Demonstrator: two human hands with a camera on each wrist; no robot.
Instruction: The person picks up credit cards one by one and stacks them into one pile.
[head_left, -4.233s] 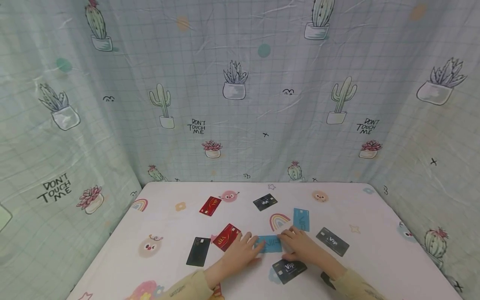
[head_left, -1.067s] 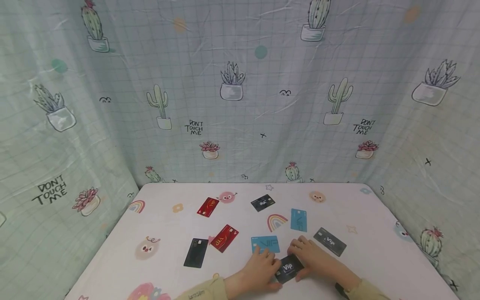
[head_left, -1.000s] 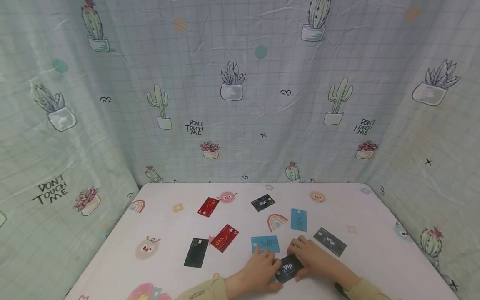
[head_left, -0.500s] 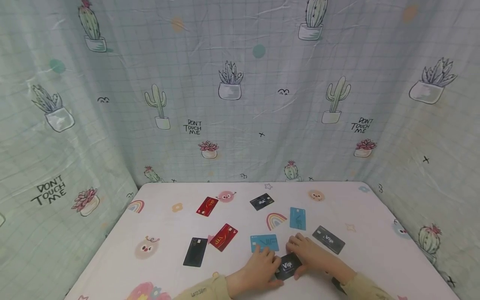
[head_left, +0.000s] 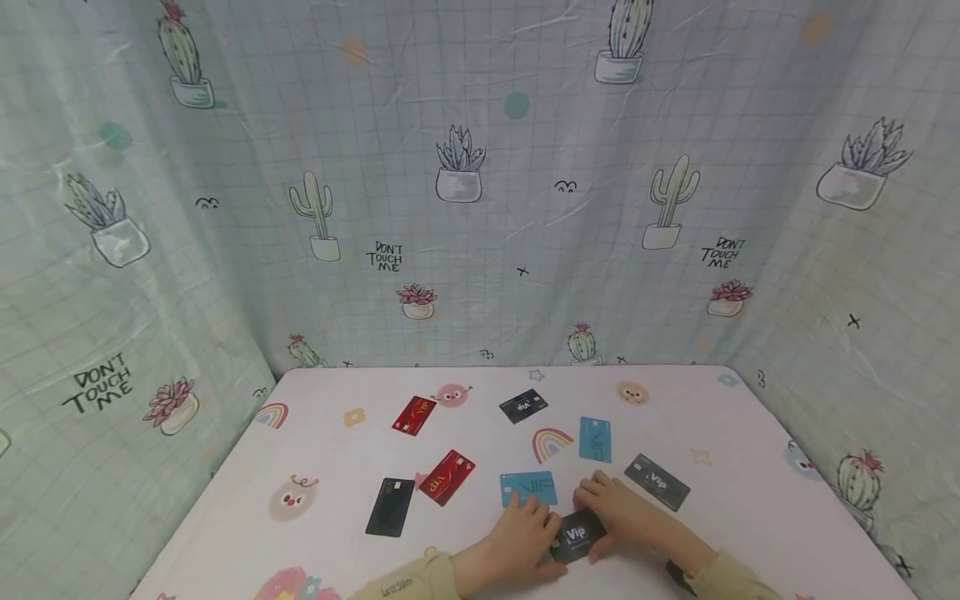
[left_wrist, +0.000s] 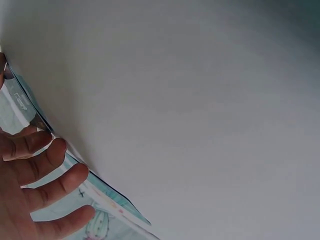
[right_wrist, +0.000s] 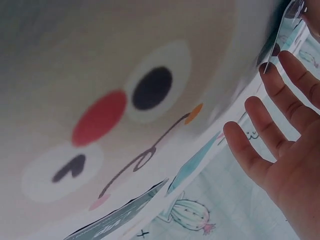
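A black VIP card (head_left: 577,535) lies near the table's front, between both hands. At its left end, my left hand (head_left: 517,542) holds it with thumb and index finger at the edges. Across its right end, my right hand (head_left: 622,508) has fingertips at the far edge and the thumb at the near edge. Just beyond my left fingertips lies a blue VIP card (head_left: 528,482). From the left wrist view, the left hand (left_wrist: 35,185) has its other fingers spread past the card. The right wrist view shows the right hand (right_wrist: 285,145) touching the card's edge.
Around them on the white patterned table (head_left: 322,450) lie two red cards (head_left: 447,477), a plain black card (head_left: 390,507), a far black card (head_left: 524,406), an upright blue card (head_left: 596,439) and a grey card (head_left: 657,481). A dark card (head_left: 677,577) is partly under the right forearm.
About four seconds ago both hands were at the blue VIP card; they have since come nearer, to the black VIP card. Over the last second hands and cards have hardly moved.
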